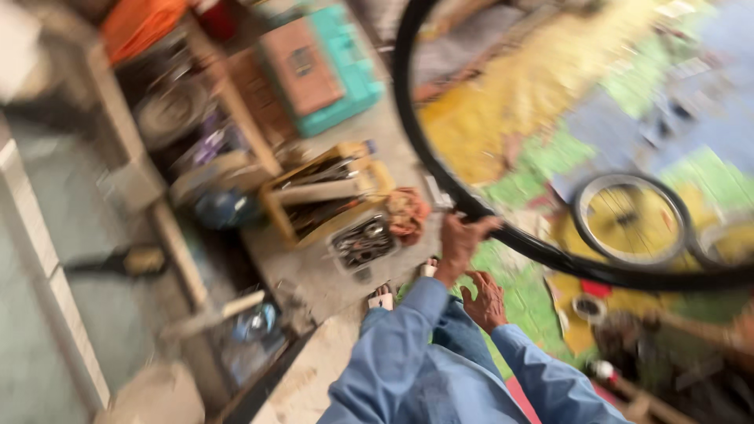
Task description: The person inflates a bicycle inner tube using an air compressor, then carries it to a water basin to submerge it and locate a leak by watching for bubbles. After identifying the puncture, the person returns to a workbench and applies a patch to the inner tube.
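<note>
Tyre [471, 206] was the thing in hand: a big black bicycle tyre, held up off the floor in front of you, its hoop filling the upper right of the head view and running out of frame at top and right. Your left hand [459, 243] was clamped on the lower-left arc, fingers wrapped over the rubber. Your right hand [484, 300] sat just below, fingers curled but apart from the tyre, gripping nothing I could see; pic is blurred, so not 100% sure.

Judgement re the hold: w/ one hand on a hoop that wide it looked prone to swing, so a second grip further round the arc would've steadied it.

Orientation: no real long axis, it's a ring. Its plane stood tilted, roughly upright, open face toward you, low edge near your knees.

Beyond it a spoked wheel [631, 220] lay flat on the patchy coloured floor [542, 86]. Left of your hands, a wooden tool tray [330, 192] and a teal box [345, 71].
</note>
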